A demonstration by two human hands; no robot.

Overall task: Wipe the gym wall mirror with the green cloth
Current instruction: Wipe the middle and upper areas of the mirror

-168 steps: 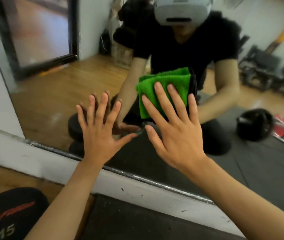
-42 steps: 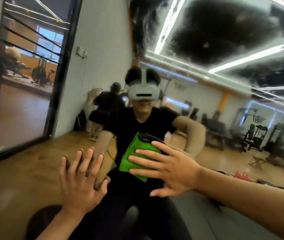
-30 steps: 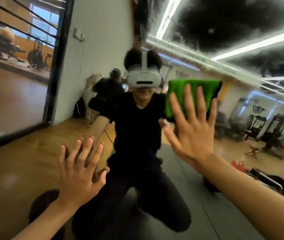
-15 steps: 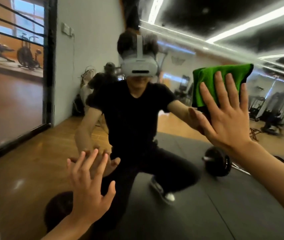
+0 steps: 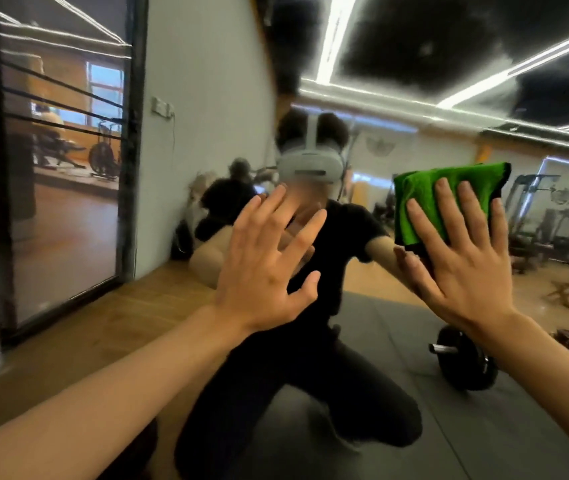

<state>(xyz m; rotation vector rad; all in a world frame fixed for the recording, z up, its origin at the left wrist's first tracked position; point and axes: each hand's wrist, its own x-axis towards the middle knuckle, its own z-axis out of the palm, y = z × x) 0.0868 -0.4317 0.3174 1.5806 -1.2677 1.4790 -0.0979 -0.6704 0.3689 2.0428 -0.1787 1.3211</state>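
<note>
Lifting left hand (image 5: 262, 271) to centre now, splayed flat, holding nothing. Pressing green cloth (image 5: 449, 199) onto mirror (image 5: 207, 98) at 2 o'clock with flat right hand (image 5: 466, 268). Soft, light stuff, so palm mid-fold.

Your left hand (image 5: 262, 289) and right hand (image 5: 466, 271) are bare, forearms (image 5: 113, 386) uncovered — reflected, you wear a black short-sleeved T-shirt (image 5: 345, 244), dark trousers (image 5: 293, 393) and a pale grey headset (image 5: 309, 168), strap over the crown.

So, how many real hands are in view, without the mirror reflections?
2. The left hand is spread open before the mirror at centre; the right hand presses the green cloth on it, further right.
</note>
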